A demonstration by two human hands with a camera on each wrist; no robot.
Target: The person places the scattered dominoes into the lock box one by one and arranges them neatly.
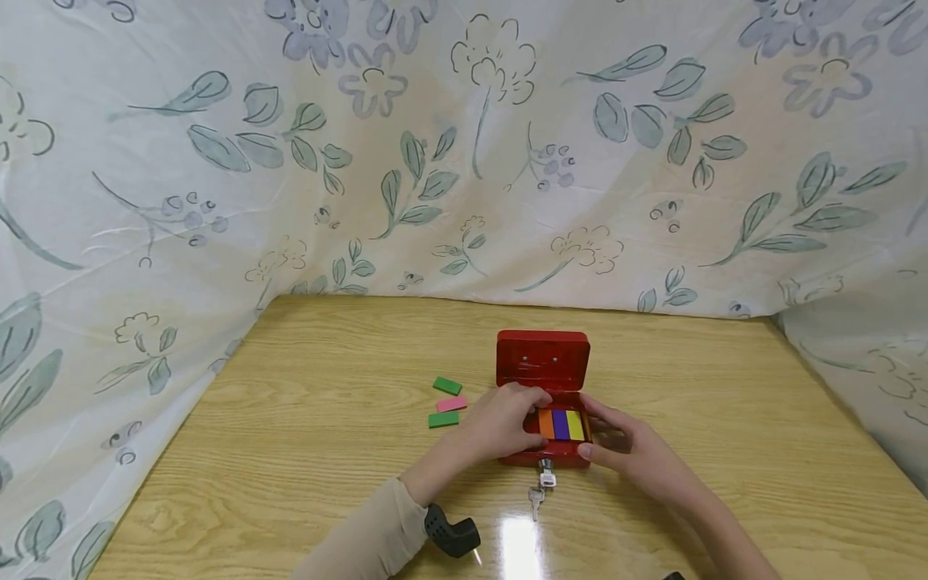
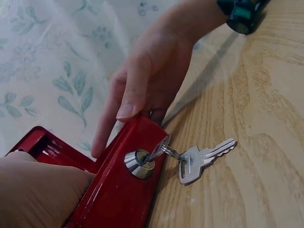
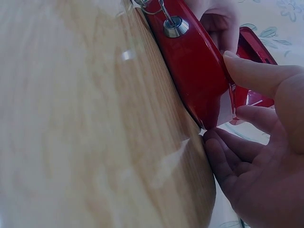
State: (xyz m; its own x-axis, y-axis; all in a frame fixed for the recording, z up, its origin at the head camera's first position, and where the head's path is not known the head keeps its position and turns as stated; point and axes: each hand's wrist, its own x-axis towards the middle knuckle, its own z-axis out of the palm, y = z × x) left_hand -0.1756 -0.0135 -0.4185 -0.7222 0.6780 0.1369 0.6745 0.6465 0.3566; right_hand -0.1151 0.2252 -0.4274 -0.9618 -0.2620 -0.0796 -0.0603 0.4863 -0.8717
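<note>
On the wooden table [image 1: 326,354], right of its centre, a red box [image 1: 520,461] sits with its lid [image 1: 542,361] raised at 12 o'clock and its lock [image 2: 139,164] at 6 o'clock. Inside, an orange block [image 1: 546,424], a purple block [image 1: 561,424] and a yellow block [image 1: 575,425] lie side by side, running toward the 3 o'clock end. Outside, well apart from that row, an upper green block [image 1: 447,386] lies toward 10 o'clock, with a pink block [image 1: 452,403] and a lower green block [image 1: 444,420] nearer 9 o'clock. By the visible count the work looks about half done, three in and three out, though the pictures do not settle whether blocks are being put in or taken out; if they are going in, the three loose ones and the lid seem left. The left hand [image 1: 496,423] reaches in from 8 o'clock, finger and thumb parted around the orange block's end; whether they pinch anything is hidden, so I cannot tell. At 3 o'clock the right hand [image 1: 648,455] holds the box's end, thumb on the front corner, fingers bent along the side. A key sits in the lock, and a second key [image 2: 191,166] hangs from its ring [image 2: 172,152], resting on the table at 6 o'clock.
</note>
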